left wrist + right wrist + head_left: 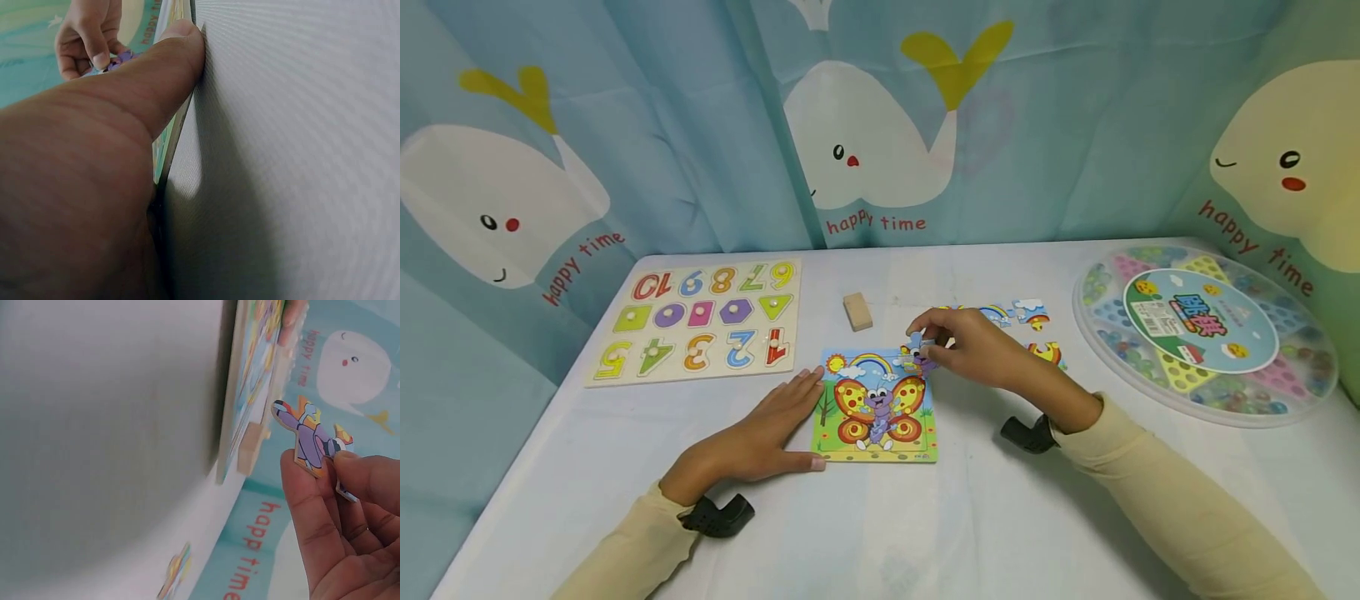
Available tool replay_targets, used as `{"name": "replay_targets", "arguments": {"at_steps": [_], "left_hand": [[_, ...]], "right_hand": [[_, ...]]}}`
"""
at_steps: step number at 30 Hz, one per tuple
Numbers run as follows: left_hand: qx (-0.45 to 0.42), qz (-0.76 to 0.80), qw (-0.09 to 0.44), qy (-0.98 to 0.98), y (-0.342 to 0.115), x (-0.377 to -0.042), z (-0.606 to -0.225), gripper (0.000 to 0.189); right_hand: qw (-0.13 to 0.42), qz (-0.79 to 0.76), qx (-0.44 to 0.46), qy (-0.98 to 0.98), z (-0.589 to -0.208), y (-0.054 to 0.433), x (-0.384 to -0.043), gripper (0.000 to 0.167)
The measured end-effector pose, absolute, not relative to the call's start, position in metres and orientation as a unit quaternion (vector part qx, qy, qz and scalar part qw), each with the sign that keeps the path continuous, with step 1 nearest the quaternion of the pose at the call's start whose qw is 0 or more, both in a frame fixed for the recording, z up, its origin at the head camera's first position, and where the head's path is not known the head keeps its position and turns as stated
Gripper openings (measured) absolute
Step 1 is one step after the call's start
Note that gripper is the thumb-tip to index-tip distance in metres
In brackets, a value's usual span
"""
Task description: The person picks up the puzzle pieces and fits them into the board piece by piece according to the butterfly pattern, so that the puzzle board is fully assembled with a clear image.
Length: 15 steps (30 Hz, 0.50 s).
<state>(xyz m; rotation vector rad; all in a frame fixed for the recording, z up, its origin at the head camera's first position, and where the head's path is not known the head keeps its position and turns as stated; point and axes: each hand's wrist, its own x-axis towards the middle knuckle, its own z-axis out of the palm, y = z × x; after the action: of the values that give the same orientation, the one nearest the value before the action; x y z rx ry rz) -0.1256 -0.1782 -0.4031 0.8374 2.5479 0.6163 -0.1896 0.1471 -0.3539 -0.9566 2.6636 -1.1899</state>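
Right hand point(976, 346) pinches a purple puzzle piece point(307, 442) by the upper-right corner of the butterfly board point(876, 457), centre frame — left hand point(756, 442) straight-fingered at its left edge — looks like piece placing, next move probably calls for matching orientation.

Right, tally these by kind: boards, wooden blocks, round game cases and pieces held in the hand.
Boards: 2, the butterfly board and the number board
Wooden block: 1
Round game case: 1
Puzzle piece in the right hand: 1
Total: 5
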Motion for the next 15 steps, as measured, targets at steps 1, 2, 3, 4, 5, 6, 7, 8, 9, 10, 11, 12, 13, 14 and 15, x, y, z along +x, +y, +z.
{"name": "replay_targets", "arguments": {"at_steps": [1, 2, 3, 4, 5, 6, 7, 8, 9, 10, 11, 12, 13, 14, 15], "left_hand": [[0.3, 0.22, 0.192, 0.908, -0.178, -0.126, -0.403, 0.102], [0.3, 0.221, 0.192, 0.908, -0.178, -0.125, -0.403, 0.102], [0.3, 0.221, 0.193, 0.908, -0.179, -0.125, -0.403, 0.102], [0.301, 0.221, 0.193, 0.907, -0.179, -0.125, -0.403, 0.102], [0.302, 0.221, 0.193, 0.907, -0.178, -0.125, -0.403, 0.102], [0.302, 0.223, 0.194, 0.906, -0.179, -0.124, -0.403, 0.102], [0.303, 0.223, 0.194, 0.906, -0.178, -0.124, -0.403, 0.102], [0.303, 0.223, 0.194, 0.906, -0.179, -0.124, -0.403, 0.101], [0.303, 0.224, 0.193, 0.906, -0.179, -0.123, -0.403, 0.101], [0.303, 0.225, 0.191, 0.906, -0.178, -0.123, -0.403, 0.101], [0.303, 0.224, 0.19, 0.906, -0.178, -0.124, -0.403, 0.101], [0.303, 0.225, 0.189, 0.907, -0.178, -0.124, -0.403, 0.101], [0.303, 0.225, 0.189, 0.907, -0.178, -0.124, -0.403, 0.102], [0.303, 0.224, 0.189, 0.907, -0.178, -0.124, -0.403, 0.102], [0.303, 0.224, 0.189, 0.907, -0.178, -0.124, -0.403, 0.102]], "right_hand": [[0.035, -0.389, -0.315, 0.865, -0.354, 0.146, -0.188, 0.023], [0.036, -0.39, -0.316, 0.864, -0.354, 0.145, -0.186, 0.024], [0.036, -0.392, -0.317, 0.863, -0.355, 0.144, -0.185, 0.024], [0.035, -0.393, -0.316, 0.863, -0.355, 0.142, -0.183, 0.024], [0.035, -0.394, -0.314, 0.863, -0.356, 0.14, -0.181, 0.024], [0.037, -0.396, -0.312, 0.863, -0.356, 0.139, -0.18, 0.023], [0.039, -0.396, -0.311, 0.863, -0.356, 0.136, -0.178, 0.023], [0.041, -0.395, -0.311, 0.864, -0.356, 0.134, -0.176, 0.022], [0.042, -0.394, -0.311, 0.864, -0.356, 0.132, -0.174, 0.022], [0.045, -0.393, -0.312, 0.864, -0.355, 0.129, -0.172, 0.021], [0.049, -0.393, -0.313, 0.863, -0.355, 0.127, -0.17, 0.021], [0.052, -0.394, -0.314, 0.862, -0.355, 0.125, -0.168, 0.02], [0.054, -0.396, -0.315, 0.861, -0.355, 0.123, -0.167, 0.02], [0.054, -0.397, -0.315, 0.86, -0.355, 0.121, -0.166, 0.02], [0.054, -0.401, -0.314, 0.859, -0.356, 0.12, -0.164, 0.02]]}}
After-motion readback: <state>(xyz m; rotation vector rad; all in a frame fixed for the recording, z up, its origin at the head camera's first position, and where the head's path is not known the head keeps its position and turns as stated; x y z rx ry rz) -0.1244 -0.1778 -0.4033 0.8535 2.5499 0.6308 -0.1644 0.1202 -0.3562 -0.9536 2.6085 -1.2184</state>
